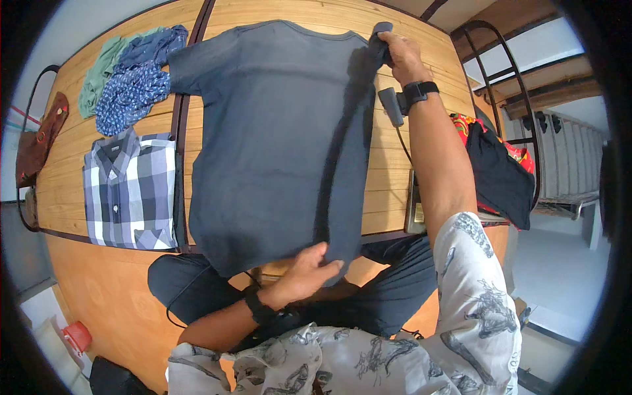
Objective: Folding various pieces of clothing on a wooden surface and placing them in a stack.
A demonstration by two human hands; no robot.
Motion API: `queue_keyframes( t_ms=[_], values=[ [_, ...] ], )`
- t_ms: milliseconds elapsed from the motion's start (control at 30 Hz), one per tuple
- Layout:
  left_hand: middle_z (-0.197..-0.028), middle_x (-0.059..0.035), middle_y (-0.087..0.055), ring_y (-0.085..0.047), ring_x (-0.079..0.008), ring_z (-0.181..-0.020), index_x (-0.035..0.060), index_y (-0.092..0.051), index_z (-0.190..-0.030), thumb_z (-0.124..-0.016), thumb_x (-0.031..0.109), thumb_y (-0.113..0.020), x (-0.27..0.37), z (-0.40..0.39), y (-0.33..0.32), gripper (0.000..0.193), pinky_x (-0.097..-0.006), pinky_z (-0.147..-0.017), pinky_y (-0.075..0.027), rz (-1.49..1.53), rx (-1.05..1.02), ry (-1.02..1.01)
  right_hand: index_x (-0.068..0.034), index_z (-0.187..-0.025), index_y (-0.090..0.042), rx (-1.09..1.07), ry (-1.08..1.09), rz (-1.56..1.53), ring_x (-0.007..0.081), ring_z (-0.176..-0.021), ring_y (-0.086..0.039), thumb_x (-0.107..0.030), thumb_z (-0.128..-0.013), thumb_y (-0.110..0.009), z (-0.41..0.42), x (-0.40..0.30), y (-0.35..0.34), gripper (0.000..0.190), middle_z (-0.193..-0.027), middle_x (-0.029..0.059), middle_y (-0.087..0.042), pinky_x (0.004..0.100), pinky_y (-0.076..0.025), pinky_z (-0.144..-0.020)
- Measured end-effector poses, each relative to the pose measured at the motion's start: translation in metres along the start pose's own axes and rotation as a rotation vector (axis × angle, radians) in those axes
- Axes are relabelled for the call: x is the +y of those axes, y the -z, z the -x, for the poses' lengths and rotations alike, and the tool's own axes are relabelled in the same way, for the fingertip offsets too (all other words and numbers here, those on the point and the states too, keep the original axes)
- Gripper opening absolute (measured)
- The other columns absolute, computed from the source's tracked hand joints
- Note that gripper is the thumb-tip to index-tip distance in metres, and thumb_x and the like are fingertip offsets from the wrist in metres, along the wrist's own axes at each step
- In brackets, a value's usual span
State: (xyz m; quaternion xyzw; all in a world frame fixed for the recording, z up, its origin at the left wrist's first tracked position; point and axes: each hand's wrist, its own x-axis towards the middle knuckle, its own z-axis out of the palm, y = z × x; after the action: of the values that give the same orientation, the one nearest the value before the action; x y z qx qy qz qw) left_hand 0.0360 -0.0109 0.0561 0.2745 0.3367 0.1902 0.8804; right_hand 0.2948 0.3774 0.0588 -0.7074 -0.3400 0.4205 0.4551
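Observation:
A dark grey T-shirt point(281, 138) lies spread on the slatted wooden tabletop point(390, 197), its neckline at the far side and its hem hanging over the near edge. My right hand point(402, 54) grips the shirt's right sleeve at the upper right, lifting it a little. At the hem, my left hand point(308, 274) pinches the cloth near the lower right corner, thumb and fingers around the edge. A long dark shadow or fold runs down the shirt's right part. The left sleeve lies flat, touching crumpled clothes beside it.
A folded checked shirt point(131, 192) lies at left, below crumpled blue patterned cloth point(133, 94) and green cloth point(96, 74). A brown leather pouch point(44, 138) is at the far left. Black and red clothes point(498, 163) lie right, near a metal rail. A small corded grey device point(391, 106) is by my right wrist.

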Motion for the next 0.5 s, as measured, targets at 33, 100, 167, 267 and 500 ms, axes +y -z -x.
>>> queue_keyframes(
  t_ms=[33,100,167,267,500],
  values=[
    [-0.121,-0.0024,-0.063,-0.059,-0.0097,-0.107,-0.0008,-0.054,-0.132,-0.101,0.003,-0.053,0.000,0.002,0.005,0.032,-0.0274,-0.095,-0.049,0.004,-0.004,-0.001,0.000,-0.080,-0.066,0.002,0.000,0.006,0.0181,-0.058,-0.059,-0.018,-0.084,-0.074,0.000,0.001,-0.001,0.020,-0.072,0.0058,-0.063,0.0303,-0.048,-0.054],
    [-0.126,-0.0045,-0.062,-0.059,-0.0110,-0.111,-0.0021,-0.051,-0.135,-0.101,0.002,-0.051,0.005,0.006,0.015,0.034,-0.0292,-0.098,-0.048,0.124,0.011,0.063,-0.001,-0.100,-0.066,-0.230,-0.005,0.178,0.0173,-0.078,-0.065,-0.019,-0.087,-0.073,0.002,0.000,-0.006,0.023,-0.085,0.0083,-0.067,0.0307,-0.052,-0.065],
    [-0.126,-0.0061,-0.063,-0.059,-0.0118,-0.112,-0.0035,-0.051,-0.134,-0.100,0.001,-0.050,-0.001,0.006,0.022,0.034,-0.0306,-0.100,-0.048,0.100,0.026,0.035,0.000,-0.111,-0.063,-0.313,0.012,0.228,0.0180,-0.091,-0.065,-0.019,-0.089,-0.072,0.009,0.002,-0.011,0.031,-0.094,0.0077,-0.065,0.0329,-0.056,-0.076],
    [-0.108,-0.0056,-0.065,-0.060,-0.0101,-0.095,-0.0028,-0.057,-0.118,-0.096,0.006,-0.059,-0.011,0.010,0.029,0.024,-0.0292,-0.083,-0.052,0.140,0.133,0.013,0.002,-0.120,-0.056,-0.365,0.011,-0.040,0.0186,-0.094,-0.063,-0.021,-0.090,-0.072,0.029,0.005,-0.025,0.040,-0.101,0.0072,-0.063,0.0351,-0.058,-0.081],
    [-0.093,-0.0060,-0.066,-0.058,-0.0090,-0.084,-0.0043,-0.057,-0.108,-0.094,0.008,-0.061,-0.031,-0.003,0.035,0.019,-0.0282,-0.070,-0.049,-0.054,0.158,0.034,0.002,-0.125,-0.052,-0.241,-0.095,0.140,0.0180,-0.088,-0.062,-0.014,-0.092,-0.065,0.015,0.031,0.017,0.039,-0.105,0.0077,-0.062,0.0363,-0.058,-0.080]
  ],
)
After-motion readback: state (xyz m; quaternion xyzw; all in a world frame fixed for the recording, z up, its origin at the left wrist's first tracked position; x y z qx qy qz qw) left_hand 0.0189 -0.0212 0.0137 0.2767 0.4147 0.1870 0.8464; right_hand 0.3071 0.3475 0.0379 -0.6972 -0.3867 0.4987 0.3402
